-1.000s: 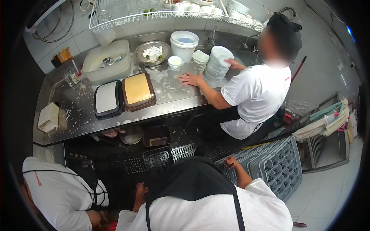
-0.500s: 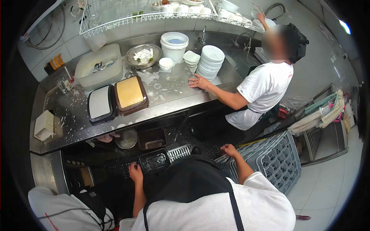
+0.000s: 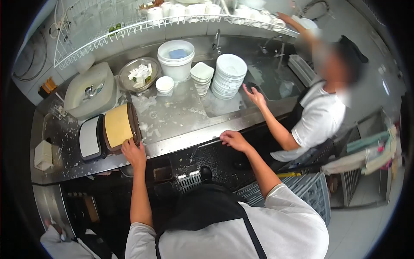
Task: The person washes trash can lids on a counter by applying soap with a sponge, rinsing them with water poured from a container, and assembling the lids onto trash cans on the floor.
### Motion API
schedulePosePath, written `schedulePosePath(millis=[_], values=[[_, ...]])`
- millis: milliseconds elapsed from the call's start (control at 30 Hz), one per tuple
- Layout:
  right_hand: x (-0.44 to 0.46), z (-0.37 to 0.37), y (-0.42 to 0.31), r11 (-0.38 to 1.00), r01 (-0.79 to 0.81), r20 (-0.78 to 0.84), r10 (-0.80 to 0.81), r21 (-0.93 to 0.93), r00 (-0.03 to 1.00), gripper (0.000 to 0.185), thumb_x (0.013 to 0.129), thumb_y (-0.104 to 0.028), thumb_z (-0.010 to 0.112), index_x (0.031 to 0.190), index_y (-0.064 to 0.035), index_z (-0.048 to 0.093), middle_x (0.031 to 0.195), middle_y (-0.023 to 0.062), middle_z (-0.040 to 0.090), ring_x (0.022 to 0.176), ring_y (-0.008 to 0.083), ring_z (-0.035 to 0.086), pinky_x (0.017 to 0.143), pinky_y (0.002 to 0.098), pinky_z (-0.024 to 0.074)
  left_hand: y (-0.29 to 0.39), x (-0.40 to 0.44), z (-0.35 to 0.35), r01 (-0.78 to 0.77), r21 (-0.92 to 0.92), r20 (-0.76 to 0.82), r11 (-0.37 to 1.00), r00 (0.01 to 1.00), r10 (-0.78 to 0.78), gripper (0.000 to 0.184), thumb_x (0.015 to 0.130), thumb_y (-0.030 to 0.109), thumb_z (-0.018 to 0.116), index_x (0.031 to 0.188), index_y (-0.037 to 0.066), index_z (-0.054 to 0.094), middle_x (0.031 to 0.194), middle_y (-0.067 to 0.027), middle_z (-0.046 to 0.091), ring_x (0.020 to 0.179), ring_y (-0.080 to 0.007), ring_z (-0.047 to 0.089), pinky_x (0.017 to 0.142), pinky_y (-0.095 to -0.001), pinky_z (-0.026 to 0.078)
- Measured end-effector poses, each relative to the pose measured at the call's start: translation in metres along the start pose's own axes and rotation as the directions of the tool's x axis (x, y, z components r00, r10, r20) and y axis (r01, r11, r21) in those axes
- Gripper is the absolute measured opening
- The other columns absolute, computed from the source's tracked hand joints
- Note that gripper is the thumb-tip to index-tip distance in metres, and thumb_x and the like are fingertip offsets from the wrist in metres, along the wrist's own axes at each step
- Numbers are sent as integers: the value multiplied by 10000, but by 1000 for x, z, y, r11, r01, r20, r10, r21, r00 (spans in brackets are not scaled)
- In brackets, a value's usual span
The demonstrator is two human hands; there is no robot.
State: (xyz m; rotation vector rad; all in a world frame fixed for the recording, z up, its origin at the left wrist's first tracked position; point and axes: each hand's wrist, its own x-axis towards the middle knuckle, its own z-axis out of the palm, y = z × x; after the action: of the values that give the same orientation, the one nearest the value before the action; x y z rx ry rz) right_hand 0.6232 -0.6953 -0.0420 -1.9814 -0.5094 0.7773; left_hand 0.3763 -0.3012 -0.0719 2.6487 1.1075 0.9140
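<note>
My left hand (image 3: 133,152) is at the near edge of the steel counter (image 3: 172,142), fingers apart, by the corner of the brown container with a yellow top (image 3: 118,126). Whether its fingertips touch the container is hard to tell. My right hand (image 3: 233,140) hangs over the counter's front edge, its fingers loosely bent and nothing seen in them. Left of the yellow top lies a black container with a white top (image 3: 90,137). Beyond my right hand stand a tall stack of white plates (image 3: 228,77) and a shorter stack of square dishes (image 3: 201,78).
A co-worker (image 3: 321,112) at the right reaches up to the wire rack (image 3: 142,26). A plastic tub (image 3: 91,90), a metal bowl (image 3: 137,74) and a white bucket (image 3: 175,60) line the counter's back. Grey crates (image 3: 302,190) stand by my right side. Another person (image 3: 64,246) is at lower left.
Both my hands have moved forward to the counter's edge, and the view has come closer to it. The co-worker's lower hand has left the counter beside the plates.
</note>
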Motion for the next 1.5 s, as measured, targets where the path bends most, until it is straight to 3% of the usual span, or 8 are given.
schedulePosePath(millis=[400, 500, 733, 967, 1167, 1267, 1367, 1500], values=[[96, -117, 4, 992, 29, -128, -13, 120, 992, 222, 1004, -251, 586, 1050, -50, 670, 964, 51, 710, 811, 142, 682, 697, 276, 532, 99, 28, 69, 13, -254, 297, 967, 953, 65, 506, 740, 114, 745, 1231, 43, 645, 1086, -178, 630, 1061, -368, 603, 953, -473, 466], [61, -108, -1, 985, 48, -159, -21, 164, 987, 187, 982, -211, 612, 1027, -41, 676, 937, 40, 707, 799, 133, 680, 692, 276, 534, 104, 33, 57, -268, -231, 51, 935, 957, 286, 556, 740, 127, 762, 1273, 55, 623, 1240, -213, 605, 1201, -398, 551, 1060, -485, 415], [-8, -115, 24, 1000, -22, -255, 26, 19, 966, 213, 957, -222, 647, 1014, -25, 701, 877, 58, 713, 813, 134, 687, 700, 286, 536, 92, 45, 63, -192, 141, 320, 971, 937, 138, 917, 771, 551, 757, 1512, 130, 419, 1596, -249, 249, 1461, -469, 235, 1132, -682, 180], [144, -228, 76, 976, 10, -455, -111, -219, 883, 278, 890, -270, 687, 1038, -35, 694, 971, 146, 716, 926, 292, 694, 847, 391, 529, 140, 50, 94, -151, 366, 286, 918, 957, 43, 804, 871, 597, 626, 1518, 165, 419, 1617, -207, 231, 1489, -436, 189, 1132, -686, 178], [284, -368, 162, 817, -418, -812, -101, -398, 575, 329, 823, -213, 677, 1104, -44, 648, 1219, 197, 624, 1219, 326, 571, 935, 436, 507, 172, 47, 134, -83, 508, 258, 857, 964, -60, 725, 935, 555, 566, 1532, 179, 401, 1638, -167, 211, 1496, -422, 193, 1133, -686, 180], [311, -432, 206, 378, -476, -579, -234, -794, 781, 300, 797, -210, 687, 1050, -50, 662, 1166, 181, 650, 1250, 308, 551, 900, 448, 511, 188, 49, 145, -87, 558, 251, 825, 965, -69, 699, 954, 535, 548, 1535, 179, 395, 1642, -164, 203, 1495, -423, 195, 1130, -688, 185], [327, -479, 230, -82, -35, -38, 44, -996, 998, 379, 837, -186, 646, 1169, -8, 604, 1067, 160, 637, 1132, 343, 596, 915, 398, 507, 193, 57, 151, -80, 586, 252, 806, 964, -88, 684, 963, 521, 539, 1535, 176, 394, 1645, -160, 198, 1497, -425, 189, 1129, -691, 184], [344, -573, 314, -33, 109, 98, 237, -993, 967, 386, 926, -225, 542, 1264, -39, 570, 1130, 163, 659, 1078, 328, 631, 891, 412, 523, 197, 59, 153, -50, 599, 274, 799, 951, -146, 678, 963, 505, 544, 1536, 178, 389, 1644, -158, 198, 1497, -429, 184, 1129, -693, 182]])
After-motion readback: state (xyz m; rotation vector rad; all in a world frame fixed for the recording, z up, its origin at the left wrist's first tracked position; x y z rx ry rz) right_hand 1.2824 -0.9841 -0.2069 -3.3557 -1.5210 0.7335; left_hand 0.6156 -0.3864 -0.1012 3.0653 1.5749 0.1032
